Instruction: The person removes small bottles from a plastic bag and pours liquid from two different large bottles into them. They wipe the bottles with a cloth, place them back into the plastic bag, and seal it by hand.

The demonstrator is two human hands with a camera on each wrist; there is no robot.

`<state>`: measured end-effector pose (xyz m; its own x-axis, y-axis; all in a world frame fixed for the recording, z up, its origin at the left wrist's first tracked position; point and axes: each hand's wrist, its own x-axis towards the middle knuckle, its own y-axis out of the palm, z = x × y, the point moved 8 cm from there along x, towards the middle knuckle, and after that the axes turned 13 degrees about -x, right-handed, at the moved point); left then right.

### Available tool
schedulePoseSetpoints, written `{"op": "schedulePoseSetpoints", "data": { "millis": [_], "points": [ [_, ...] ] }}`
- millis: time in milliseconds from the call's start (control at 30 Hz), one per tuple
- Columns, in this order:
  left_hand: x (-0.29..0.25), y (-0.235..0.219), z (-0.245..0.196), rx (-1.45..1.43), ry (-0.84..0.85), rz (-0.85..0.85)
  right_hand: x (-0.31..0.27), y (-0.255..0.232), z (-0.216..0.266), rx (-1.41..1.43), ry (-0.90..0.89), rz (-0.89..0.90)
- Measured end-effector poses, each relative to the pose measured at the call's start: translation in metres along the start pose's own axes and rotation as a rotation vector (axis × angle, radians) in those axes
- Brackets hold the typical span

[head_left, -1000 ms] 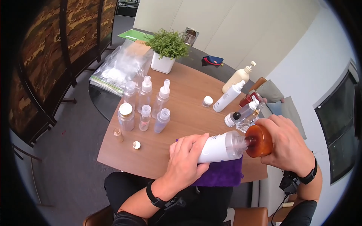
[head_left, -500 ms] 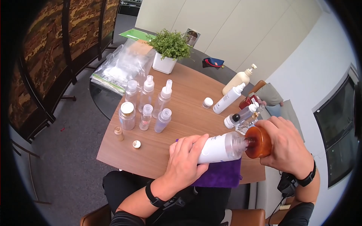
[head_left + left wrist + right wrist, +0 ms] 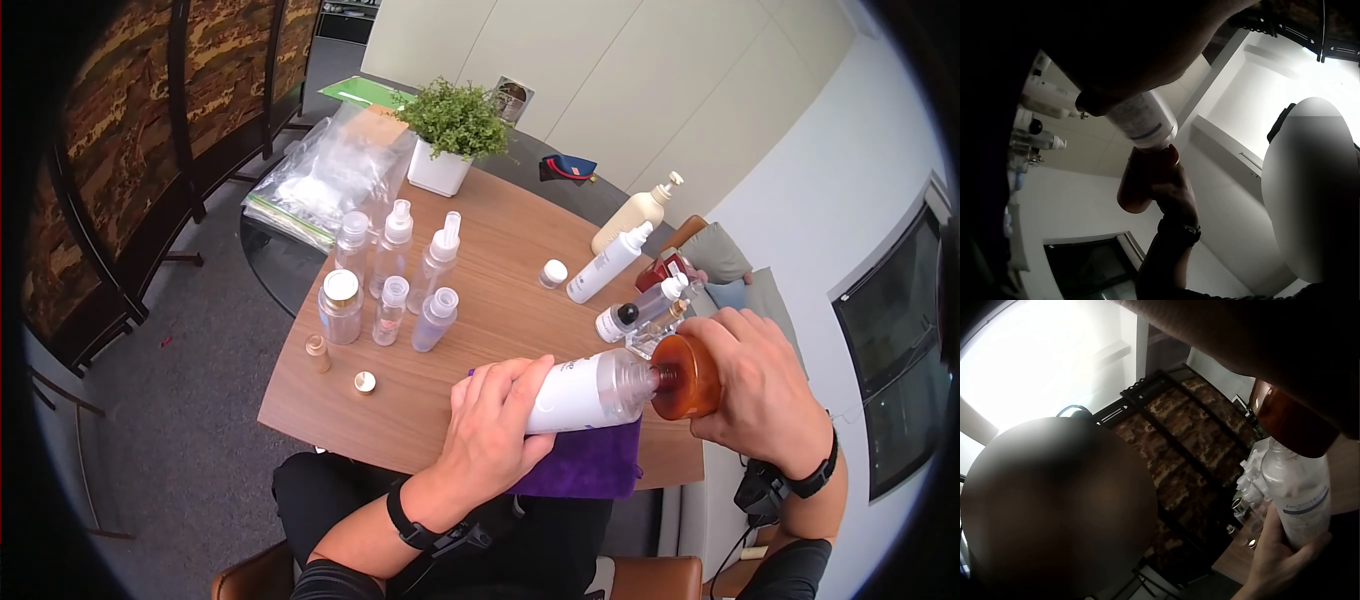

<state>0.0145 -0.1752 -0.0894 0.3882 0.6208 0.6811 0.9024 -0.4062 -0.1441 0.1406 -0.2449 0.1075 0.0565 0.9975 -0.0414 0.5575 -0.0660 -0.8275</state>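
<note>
My left hand [image 3: 490, 420] grips a clear bottle with a white label [image 3: 575, 395], its neck pointing right over the table's front edge. Tipped against that neck is an amber bottle [image 3: 688, 378], which my right hand [image 3: 762, 390] holds around its body. The two mouths meet end to end. In the right wrist view the clear bottle [image 3: 1300, 487] has the amber bottle [image 3: 1291, 422] above its opening, and cloudy residue shows inside. Below the hands lies a purple cloth [image 3: 590, 470], partly covered by the left hand and the clear bottle.
Several empty clear bottles [image 3: 390, 315] stand at the table's left, with a small loose cap [image 3: 365, 382] in front. A white jar [image 3: 553, 273], a white pump bottle [image 3: 608, 265] and a cream pump bottle [image 3: 632, 220] are farther back. A potted plant [image 3: 440, 170] stands beside plastic bags [image 3: 325, 180].
Both hands and both bottles keep the same pose, mouth to mouth. Only the head view has shifted slightly, so the table's things sit a little farther right in it.
</note>
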Motion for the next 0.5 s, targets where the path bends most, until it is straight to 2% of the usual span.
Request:
{"op": "schedulePoseSetpoints", "data": {
  "millis": [100,167,400,500],
  "points": [
    [0.0002,-0.0006,-0.0009,-0.004,-0.003,-0.01,-0.0001,-0.0032,-0.0007,0.028,0.013,-0.067],
    [0.0003,-0.0011,-0.0011,-0.009,-0.006,-0.02,0.0006,-0.0045,0.0013,0.0,0.005,0.006],
    [0.0005,-0.0012,-0.0016,-0.007,0.0,-0.028,0.0003,-0.0015,0.0005,-0.003,0.008,0.007],
    [0.0007,-0.0011,-0.0012,-0.004,0.003,-0.033,0.0,-0.0012,-0.0015,0.006,0.014,-0.079]
  ]
}}
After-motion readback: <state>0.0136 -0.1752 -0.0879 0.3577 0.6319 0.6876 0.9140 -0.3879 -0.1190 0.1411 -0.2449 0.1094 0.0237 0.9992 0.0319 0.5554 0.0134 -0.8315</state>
